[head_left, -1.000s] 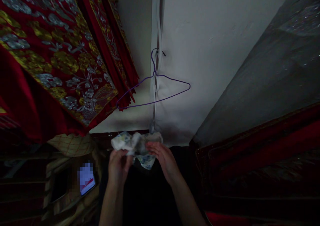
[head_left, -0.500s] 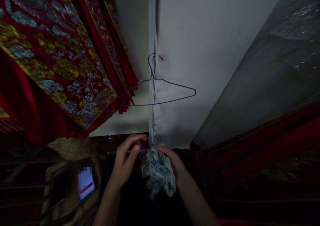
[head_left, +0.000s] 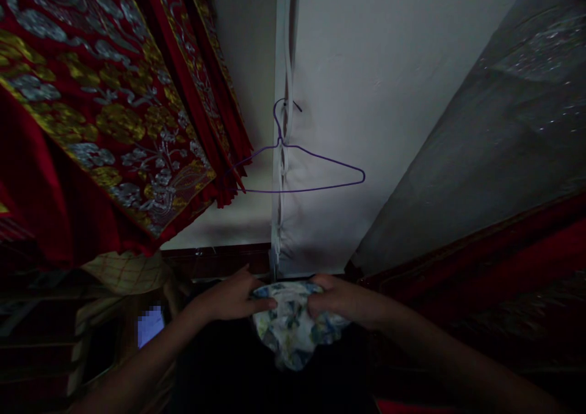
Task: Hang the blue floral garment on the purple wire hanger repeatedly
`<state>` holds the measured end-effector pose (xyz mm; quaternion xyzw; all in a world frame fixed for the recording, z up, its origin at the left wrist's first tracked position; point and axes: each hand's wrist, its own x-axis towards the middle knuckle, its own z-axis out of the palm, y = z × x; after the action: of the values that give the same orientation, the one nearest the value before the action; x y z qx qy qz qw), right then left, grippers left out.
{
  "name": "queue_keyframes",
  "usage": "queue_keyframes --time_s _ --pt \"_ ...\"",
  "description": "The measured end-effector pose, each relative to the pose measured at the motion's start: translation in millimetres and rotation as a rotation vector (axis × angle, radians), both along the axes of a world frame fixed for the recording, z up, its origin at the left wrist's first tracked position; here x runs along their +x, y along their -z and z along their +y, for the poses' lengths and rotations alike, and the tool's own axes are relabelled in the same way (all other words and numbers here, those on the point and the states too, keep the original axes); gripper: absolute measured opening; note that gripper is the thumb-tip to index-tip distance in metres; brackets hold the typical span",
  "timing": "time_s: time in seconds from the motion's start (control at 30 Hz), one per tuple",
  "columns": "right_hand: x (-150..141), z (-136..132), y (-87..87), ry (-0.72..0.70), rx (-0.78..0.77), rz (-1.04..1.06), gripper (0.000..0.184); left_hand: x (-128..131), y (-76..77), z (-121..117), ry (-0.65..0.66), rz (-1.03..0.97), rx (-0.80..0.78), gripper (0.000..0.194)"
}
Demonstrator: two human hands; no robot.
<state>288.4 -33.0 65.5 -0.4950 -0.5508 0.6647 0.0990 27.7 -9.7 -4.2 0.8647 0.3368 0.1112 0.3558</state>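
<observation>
A small white cloth (head_left: 293,325) with blue and yellow-green flowers is stretched sideways between my hands, low in the middle of the view. My left hand (head_left: 238,295) pinches its upper left edge, with the thumb lying over the fabric. At the upper right edge, my right hand (head_left: 332,298) has its fingers bent around the cloth. The lower part bunches and hangs down. What kind of item it is, I cannot tell. Beyond my hands, a purple wire hanger (head_left: 320,187) hangs bare at the wall corner.
Red cloth with gold and silver embroidery (head_left: 123,121) hangs at the left. Below it are a phone with a lit screen (head_left: 150,327) and a checked tan cloth (head_left: 126,272). A translucent plastic cover (head_left: 462,139) slants down the right, above dark red fabric (head_left: 517,249).
My left hand has moved from beside the cloth to take hold of its edge. The cloth, bunched in my right hand before, is now spread wide between both hands.
</observation>
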Motion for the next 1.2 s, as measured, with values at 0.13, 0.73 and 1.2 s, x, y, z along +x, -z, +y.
queue_keyframes --time_s 0.13,0.73,1.2 --pt "23 46 -29.2 0.101 0.777 -0.112 0.012 -39 -22.0 19 -0.206 0.186 0.152 0.041" --pt "52 158 -24.5 0.422 1.063 -0.106 0.026 -83 -62.5 41 -0.468 0.247 0.150 0.053" --pt "61 143 -31.9 0.470 1.260 -0.272 0.013 -69 -99.3 36 -0.385 0.145 0.526 0.034"
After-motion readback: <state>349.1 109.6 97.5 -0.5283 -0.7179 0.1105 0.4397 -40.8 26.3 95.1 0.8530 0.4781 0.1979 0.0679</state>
